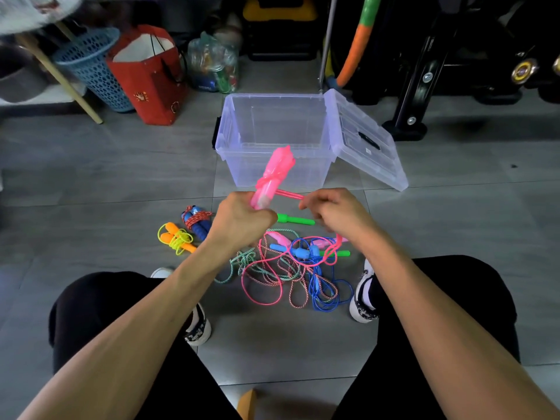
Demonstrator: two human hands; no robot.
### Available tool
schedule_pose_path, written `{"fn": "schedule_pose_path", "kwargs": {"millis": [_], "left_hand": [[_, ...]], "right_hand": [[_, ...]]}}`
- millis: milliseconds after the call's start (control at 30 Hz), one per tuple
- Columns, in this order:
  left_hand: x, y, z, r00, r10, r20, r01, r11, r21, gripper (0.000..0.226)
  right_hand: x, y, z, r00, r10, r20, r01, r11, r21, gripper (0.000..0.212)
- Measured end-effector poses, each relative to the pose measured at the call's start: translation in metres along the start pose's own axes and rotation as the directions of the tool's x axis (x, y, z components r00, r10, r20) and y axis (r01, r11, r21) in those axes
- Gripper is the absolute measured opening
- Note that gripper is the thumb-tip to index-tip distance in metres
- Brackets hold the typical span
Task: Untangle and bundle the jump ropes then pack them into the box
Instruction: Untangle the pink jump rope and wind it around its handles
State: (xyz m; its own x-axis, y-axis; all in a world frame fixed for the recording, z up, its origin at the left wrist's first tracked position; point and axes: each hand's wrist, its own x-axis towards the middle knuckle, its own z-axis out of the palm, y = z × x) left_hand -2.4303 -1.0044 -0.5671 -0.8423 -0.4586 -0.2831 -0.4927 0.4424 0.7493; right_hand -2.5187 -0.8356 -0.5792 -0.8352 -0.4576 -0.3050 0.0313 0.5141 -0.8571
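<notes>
Head view: left hand grips pink rope bundle, lower end hidden; right hand pinches blurred strand.

Clear glossy plastic storage box on matt grey tiled floor; smooth translucent pink plastic rope bundle; braided green cord

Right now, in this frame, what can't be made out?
- Head view: pink bundle is motion-blurred; its wraps can't be counted.
- Right hand is blurred; its grip on the pink cord end is unclear.
- Left hand hides the bundle's lower end.
- In the pile, which cord joins which handle is unreadable.
</notes>
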Motion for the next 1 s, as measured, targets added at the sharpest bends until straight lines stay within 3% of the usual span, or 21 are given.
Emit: {"fn": "schedule_pose_path", "kwargs": {"millis": [133, 300, 433, 533, 700, 800, 933, 1000], "left_hand": [[0.0, -0.001, 0.002, 0.996, 0.018, -0.087, -0.012, 0.998, 0.066, 0.019], [0.005, -0.002, 0.0, 0.981, 0.047, -0.188, 0.032, 0.918, 0.396, 0.011], [0.014, -0.006, -0.001, 0.978, 0.117, -0.174, 0.034, 0.731, 0.682, 0.021], [0.016, -0.009, 0.008, 0.978, 0.206, -0.043, -0.068, 0.5, 0.863, 0.024], [0.01, -0.013, 0.017, 0.954, 0.25, 0.165, -0.229, 0.255, 0.939, 0.028], [0.002, -0.015, 0.019, 0.888, 0.368, 0.275, -0.362, 0.194, 0.912, 0.028], [-0.008, -0.013, 0.007, 0.632, 0.668, 0.394, -0.601, 0.101, 0.793, 0.039], [-0.01, -0.015, -0.003, 0.559, 0.737, 0.378, -0.637, 0.091, 0.765, 0.041]], "right_hand": [[-0.008, -0.004, 0.004, 0.999, -0.028, -0.016, 0.026, 0.994, -0.107, 0.027], [-0.016, -0.008, 0.005, 0.994, -0.111, 0.005, 0.106, 0.932, -0.346, 0.035], [-0.027, -0.012, 0.003, 0.95, -0.289, 0.116, 0.307, 0.804, -0.509, 0.031], [-0.028, -0.012, -0.006, 0.924, -0.368, 0.102, 0.363, 0.76, -0.54, 0.025], [-0.023, -0.018, -0.01, 0.881, -0.439, 0.178, 0.469, 0.755, -0.458, 0.017], [-0.018, -0.02, -0.008, 0.879, -0.433, 0.2, 0.476, 0.778, -0.409, 0.015], [0.0, -0.014, -0.014, 0.932, -0.288, 0.222, 0.337, 0.912, -0.233, 0.018], [0.003, -0.012, -0.012, 0.926, -0.222, 0.306, 0.259, 0.962, -0.089, 0.024]]}}
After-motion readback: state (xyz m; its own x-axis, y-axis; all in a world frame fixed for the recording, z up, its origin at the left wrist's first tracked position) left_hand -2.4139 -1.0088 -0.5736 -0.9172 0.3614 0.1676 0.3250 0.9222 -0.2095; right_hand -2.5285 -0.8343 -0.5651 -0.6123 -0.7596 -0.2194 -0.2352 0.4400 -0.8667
